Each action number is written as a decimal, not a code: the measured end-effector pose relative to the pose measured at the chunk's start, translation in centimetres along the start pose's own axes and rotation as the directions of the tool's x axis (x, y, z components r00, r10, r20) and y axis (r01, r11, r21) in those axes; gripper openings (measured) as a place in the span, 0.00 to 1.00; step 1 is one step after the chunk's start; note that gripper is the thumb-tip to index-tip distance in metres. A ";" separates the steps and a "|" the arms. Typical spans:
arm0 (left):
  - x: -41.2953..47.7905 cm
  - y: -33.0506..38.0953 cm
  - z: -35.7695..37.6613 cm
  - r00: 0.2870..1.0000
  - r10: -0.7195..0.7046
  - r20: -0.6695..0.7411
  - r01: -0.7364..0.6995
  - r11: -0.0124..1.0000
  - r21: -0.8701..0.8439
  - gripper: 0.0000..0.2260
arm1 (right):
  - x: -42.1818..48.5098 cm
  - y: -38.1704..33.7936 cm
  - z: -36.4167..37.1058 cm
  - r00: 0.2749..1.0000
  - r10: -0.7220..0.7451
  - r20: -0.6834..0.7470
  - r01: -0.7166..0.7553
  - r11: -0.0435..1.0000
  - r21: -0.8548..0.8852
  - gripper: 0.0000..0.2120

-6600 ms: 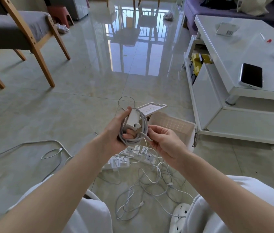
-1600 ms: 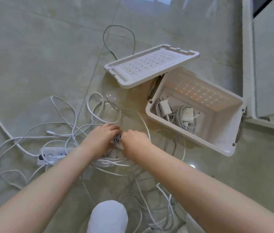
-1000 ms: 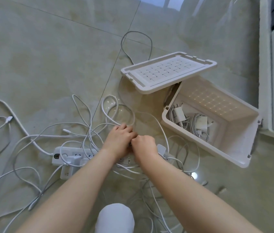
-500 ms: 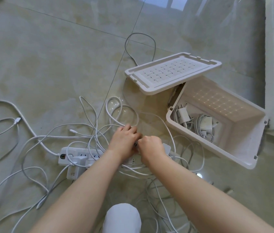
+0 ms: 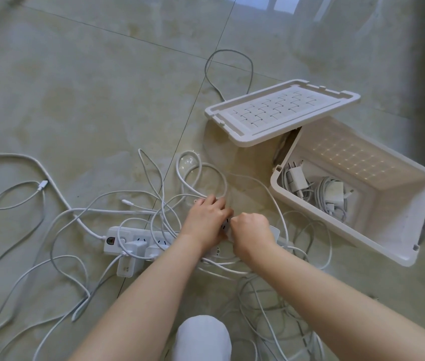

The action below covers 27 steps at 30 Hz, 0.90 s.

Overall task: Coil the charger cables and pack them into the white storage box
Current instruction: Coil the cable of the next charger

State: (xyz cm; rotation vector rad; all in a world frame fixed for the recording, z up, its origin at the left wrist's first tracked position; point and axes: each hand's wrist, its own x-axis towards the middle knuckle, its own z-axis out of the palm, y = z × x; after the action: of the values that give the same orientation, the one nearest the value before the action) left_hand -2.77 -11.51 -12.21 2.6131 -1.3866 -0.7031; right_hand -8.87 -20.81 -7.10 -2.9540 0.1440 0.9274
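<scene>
Glossy beige floor tiles (image 5: pixel 76 100), mid-frame: tangled white charger cables (image 5: pixel 117 210) beneath both hands. Left hand (image 5: pixel 205 221) flat on long white power strip (image 5: pixel 138 237); right hand (image 5: pixel 251 230) fisted alongside, grip hidden.

Left hand (image 5: pixel 206 220), right hand (image 5: pixel 252 228) on power strip (image 5: pixel 138 237), grip unclear

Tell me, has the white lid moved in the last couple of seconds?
No. The lid still leans on the storage box's far corner; only the camera shifted.

Left hand (image 5: pixel 206 220) and right hand (image 5: pixel 251 230) on bare forearms (image 5: pixel 141 295), with white trousers (image 5: pixel 202 340).
</scene>
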 end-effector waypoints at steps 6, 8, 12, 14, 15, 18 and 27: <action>-0.1 0.3 0.4 0.999 0.001 -0.041 0.000 1.000 0.014 0.15 | -0.2 0.0 -0.8 0.997 0.039 0.063 -0.037 0.999 -0.023 0.10; 0.0 0.5 0.2 1.000 -0.026 -0.010 0.026 0.999 0.033 0.16 | -0.6 0.2 -2.3 0.999 0.039 0.016 -0.039 0.999 0.001 0.08; 0.4 0.7 -0.3 0.997 -0.065 0.046 0.060 0.992 0.113 0.19 | -2.3 0.9 -4.4 1.000 0.011 0.008 -0.011 1.000 -0.008 0.10; 0.3 0.8 -0.4 0.995 -0.066 0.074 0.058 0.992 0.114 0.21 | -3.0 1.5 -4.4 0.999 0.036 -0.009 -0.036 0.999 0.000 0.11; 0.2 0.9 -0.4 0.995 -0.067 0.079 0.058 0.992 0.113 0.22 | -3.4 1.7 -4.4 0.999 0.047 -0.018 -0.047 0.999 0.014 0.12; 0.4 1.2 -0.7 0.989 -0.096 0.109 0.087 0.993 0.083 0.22 | -4.9 2.0 -4.4 0.995 0.072 -0.069 -0.065 0.993 0.095 0.17; -1.1 4.9 -7.3 0.968 -0.250 -0.004 0.239 0.929 -0.282 0.14 | -9.6 3.4 -8.1 0.940 0.313 -0.136 -0.087 0.604 0.792 0.19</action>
State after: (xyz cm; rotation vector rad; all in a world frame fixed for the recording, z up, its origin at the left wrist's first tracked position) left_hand -3.75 -14.37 -3.85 2.5762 -0.8808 -0.8047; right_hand -12.46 -24.05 4.94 -2.2101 0.7129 0.3103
